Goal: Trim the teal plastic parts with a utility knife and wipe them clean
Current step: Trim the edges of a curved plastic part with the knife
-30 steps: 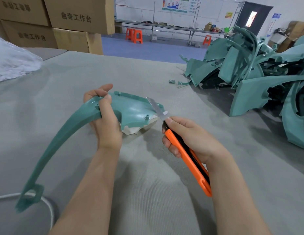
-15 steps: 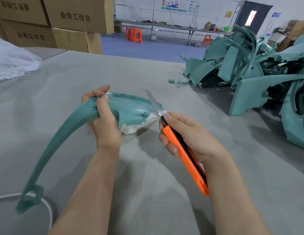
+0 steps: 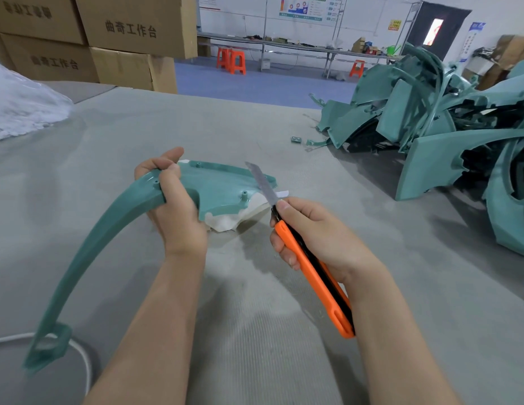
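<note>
Left hand (image 3: 179, 213) curled in grip, thumb on top; right hand (image 3: 316, 238) clenched

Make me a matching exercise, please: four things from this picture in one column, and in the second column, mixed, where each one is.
1. curved teal part
2. utility knife
3. white cloth
4. pile of teal parts

A. gripped by the right hand
B. heaped at far right, untouched
C. gripped by the left hand
D. under the curved teal part's wide end

Pairs: 1-C, 2-A, 3-D, 4-B
</note>
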`<state>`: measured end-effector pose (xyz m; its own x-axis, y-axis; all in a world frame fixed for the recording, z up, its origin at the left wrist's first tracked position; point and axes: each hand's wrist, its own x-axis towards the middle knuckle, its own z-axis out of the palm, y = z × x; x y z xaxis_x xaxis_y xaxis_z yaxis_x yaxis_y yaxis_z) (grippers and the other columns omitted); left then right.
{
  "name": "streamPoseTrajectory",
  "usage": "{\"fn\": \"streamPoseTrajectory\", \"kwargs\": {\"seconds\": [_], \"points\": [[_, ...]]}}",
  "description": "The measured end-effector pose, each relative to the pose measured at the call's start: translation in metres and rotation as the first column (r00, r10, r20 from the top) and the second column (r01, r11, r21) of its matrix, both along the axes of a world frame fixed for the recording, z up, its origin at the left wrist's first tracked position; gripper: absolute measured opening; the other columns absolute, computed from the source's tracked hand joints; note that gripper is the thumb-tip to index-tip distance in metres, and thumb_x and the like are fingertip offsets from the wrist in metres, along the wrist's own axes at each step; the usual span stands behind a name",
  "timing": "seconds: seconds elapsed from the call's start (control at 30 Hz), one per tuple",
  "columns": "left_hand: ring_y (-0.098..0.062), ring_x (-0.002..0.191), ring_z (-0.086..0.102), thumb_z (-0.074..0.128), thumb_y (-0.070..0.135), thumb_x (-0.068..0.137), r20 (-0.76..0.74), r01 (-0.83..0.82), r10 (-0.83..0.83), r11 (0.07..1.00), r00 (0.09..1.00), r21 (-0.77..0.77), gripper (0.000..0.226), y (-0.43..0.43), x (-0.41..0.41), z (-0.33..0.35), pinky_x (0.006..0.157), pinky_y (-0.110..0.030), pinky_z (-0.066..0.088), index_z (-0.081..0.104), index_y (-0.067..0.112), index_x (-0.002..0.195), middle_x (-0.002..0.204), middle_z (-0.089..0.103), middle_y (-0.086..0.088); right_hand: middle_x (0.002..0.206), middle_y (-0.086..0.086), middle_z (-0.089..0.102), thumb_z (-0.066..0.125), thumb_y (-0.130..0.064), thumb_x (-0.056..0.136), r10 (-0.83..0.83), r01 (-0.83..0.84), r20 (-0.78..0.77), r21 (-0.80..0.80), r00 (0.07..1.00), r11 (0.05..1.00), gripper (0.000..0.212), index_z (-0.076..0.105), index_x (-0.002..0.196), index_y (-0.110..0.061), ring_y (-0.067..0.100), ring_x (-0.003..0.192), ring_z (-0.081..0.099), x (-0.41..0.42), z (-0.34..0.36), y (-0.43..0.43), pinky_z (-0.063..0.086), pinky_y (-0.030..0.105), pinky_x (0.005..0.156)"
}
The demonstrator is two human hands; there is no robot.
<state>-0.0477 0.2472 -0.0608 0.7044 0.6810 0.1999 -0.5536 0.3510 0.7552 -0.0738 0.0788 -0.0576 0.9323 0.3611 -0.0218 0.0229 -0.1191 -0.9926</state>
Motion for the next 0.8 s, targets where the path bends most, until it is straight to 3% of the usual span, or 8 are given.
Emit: {"fn": "streamPoseTrajectory", "kwargs": {"seconds": [0.3, 0.43, 0.63, 0.73, 0.8], "points": [[-0.008, 0.083, 0.061, 0.043, 0.016, 0.077, 0.035, -0.008, 0.008, 1.0, 0.999, -0.02, 0.006, 0.0, -0.001, 0.0, 0.074, -0.028, 0.049, 0.045, 0.018, 0.082, 0.108, 0.065, -0.006, 0.057, 0.004, 0.058, 0.037, -0.027, 0.106, 0.019, -0.019, 0.004, 0.027, 1.0, 0.999, 0.032, 0.052, 0.083, -0.01, 0.012, 0.038, 0.046, -0.003, 0.002, 0.004, 0.039, 0.021, 0.04], [-0.01, 0.088, 0.059, 0.043, 0.018, 0.077, 0.004, -0.017, 0.017, 1.0, 1.0, 0.008, 0.006, -0.001, -0.002, 0.0, 0.076, -0.029, 0.048, 0.045, 0.02, 0.082, 0.11, 0.065, -0.004, 0.058, 0.005, 0.058, 0.037, -0.028, 0.106, 0.072, -0.072, -0.004, 0.047, 0.997, 0.996, 0.033, 0.053, 0.082, -0.012, 0.012, 0.038, 0.046, -0.006, 0.002, 0.009, 0.038, 0.021, 0.04], [-0.015, 0.088, 0.058, 0.044, 0.019, 0.077, 0.0, 0.018, -0.019, 0.998, 1.0, -0.058, 0.006, -0.003, -0.004, 0.002, 0.07, -0.024, 0.048, 0.045, 0.018, 0.083, 0.117, 0.065, -0.012, 0.056, 0.006, 0.055, 0.036, -0.025, 0.105, 0.191, -0.185, -0.001, 0.231, 0.982, 0.955, 0.033, 0.053, 0.081, -0.011, 0.01, 0.034, 0.042, -0.012, 0.005, 0.013, 0.035, 0.018, 0.038], [-0.016, 0.087, 0.058, 0.043, 0.014, 0.087, -0.016, 0.034, -0.035, 0.997, 0.999, -0.069, 0.005, -0.005, -0.004, 0.002, 0.068, -0.024, 0.049, 0.044, 0.018, 0.084, 0.121, 0.064, -0.013, 0.055, 0.006, 0.054, 0.036, -0.025, 0.104, 0.124, -0.111, -0.013, 0.357, 0.992, 0.927, 0.032, 0.053, 0.08, -0.011, 0.01, 0.034, 0.041, -0.011, 0.009, 0.009, 0.034, 0.017, 0.036], [-0.012, 0.082, 0.057, 0.04, 0.009, 0.093, -0.031, 0.022, -0.024, 0.996, 0.999, -0.083, 0.013, -0.004, -0.003, 0.001, 0.066, -0.022, 0.048, 0.044, 0.018, 0.084, 0.121, 0.064, -0.014, 0.056, 0.005, 0.055, 0.038, -0.026, 0.105, 0.008, -0.002, -0.014, 0.342, 1.0, 0.94, 0.032, 0.054, 0.081, -0.01, 0.011, 0.035, 0.042, -0.009, 0.009, 0.007, 0.035, 0.017, 0.037]]}}
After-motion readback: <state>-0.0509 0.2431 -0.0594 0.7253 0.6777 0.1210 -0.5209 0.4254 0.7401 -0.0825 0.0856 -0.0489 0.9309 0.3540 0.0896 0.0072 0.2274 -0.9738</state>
